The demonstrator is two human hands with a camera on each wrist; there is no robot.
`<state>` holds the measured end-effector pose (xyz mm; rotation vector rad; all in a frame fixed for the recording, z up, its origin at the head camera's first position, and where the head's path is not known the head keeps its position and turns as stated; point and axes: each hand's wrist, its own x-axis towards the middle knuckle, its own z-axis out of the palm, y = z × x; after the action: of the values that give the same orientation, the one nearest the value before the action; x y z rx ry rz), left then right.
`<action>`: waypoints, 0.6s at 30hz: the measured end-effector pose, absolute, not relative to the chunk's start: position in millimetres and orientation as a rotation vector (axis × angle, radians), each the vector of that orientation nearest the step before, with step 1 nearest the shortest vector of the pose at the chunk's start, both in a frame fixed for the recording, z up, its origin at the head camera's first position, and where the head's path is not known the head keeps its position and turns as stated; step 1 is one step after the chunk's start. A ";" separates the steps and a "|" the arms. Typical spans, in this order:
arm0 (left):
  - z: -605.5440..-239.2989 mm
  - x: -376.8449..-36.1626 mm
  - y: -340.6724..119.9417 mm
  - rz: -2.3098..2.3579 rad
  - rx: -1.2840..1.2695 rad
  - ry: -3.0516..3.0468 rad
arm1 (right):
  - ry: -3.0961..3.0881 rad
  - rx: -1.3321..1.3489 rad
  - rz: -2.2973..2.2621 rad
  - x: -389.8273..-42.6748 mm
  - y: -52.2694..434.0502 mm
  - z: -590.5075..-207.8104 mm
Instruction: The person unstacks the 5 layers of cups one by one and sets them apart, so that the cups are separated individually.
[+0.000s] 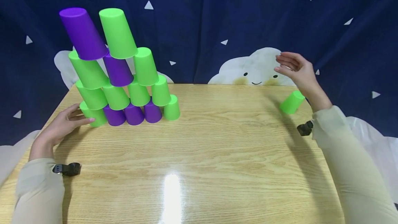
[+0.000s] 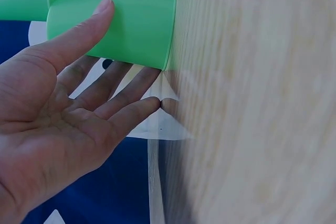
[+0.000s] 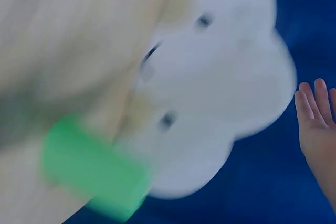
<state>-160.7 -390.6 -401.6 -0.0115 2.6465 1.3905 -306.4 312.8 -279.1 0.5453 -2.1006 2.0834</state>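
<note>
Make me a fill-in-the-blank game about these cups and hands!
1. Counting up from the table, the stack has ____ rows.
2. Its bottom row has ____ purple cups.
3. In the top row, the cup beside the purple one is ____.
4. The hand nearest the stack is the ____ one.

Missing words: four; three; green; left.

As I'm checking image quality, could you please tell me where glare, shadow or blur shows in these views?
Head: glare whitens a patch of the table, and the right arm casts a long shadow; left wrist: the left hand looks fairly sharp; right wrist: the cup and cloud are blurred, the right hand clearer.
</note>
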 end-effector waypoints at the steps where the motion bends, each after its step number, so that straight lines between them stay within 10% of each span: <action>1: -401.5 -160.5 -390.5 1.388 -0.010 2.648 | -2.091 0.590 2.096 -308.6 298.2 -274.1; 18: -404.5 -162.5 -390.1 1.410 -0.015 2.629 | -1.988 1.295 2.051 -320.2 47.1 -197.3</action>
<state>-162.5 -390.1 -404.5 -0.0148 2.6292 1.4100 -320.2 47.1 -197.3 1.2949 -1.9883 2.0513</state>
